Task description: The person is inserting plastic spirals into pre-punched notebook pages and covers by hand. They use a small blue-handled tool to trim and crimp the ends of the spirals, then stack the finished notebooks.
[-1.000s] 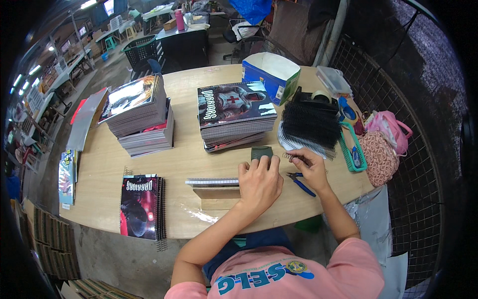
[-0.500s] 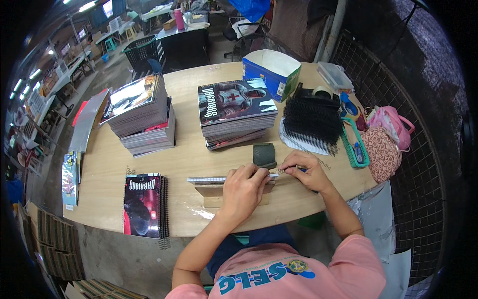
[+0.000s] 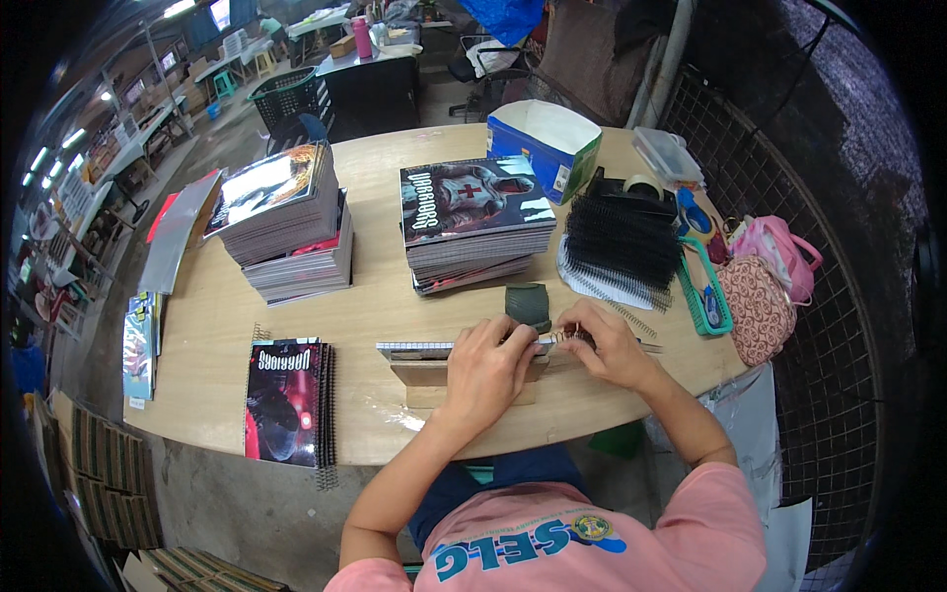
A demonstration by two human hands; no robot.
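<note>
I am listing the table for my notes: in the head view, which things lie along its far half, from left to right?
Left stack of notebooks → middle stack of notebooks → blue open box → pile of black spiral coils → pink bag.

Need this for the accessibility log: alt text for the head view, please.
Both hands work at a notebook standing on edge on a round wooden table: the left hand steadies the notebook while the right hand holds a wire spiral at its end. Notebook stacks, black spiral coils and a blue box sit behind.
</note>
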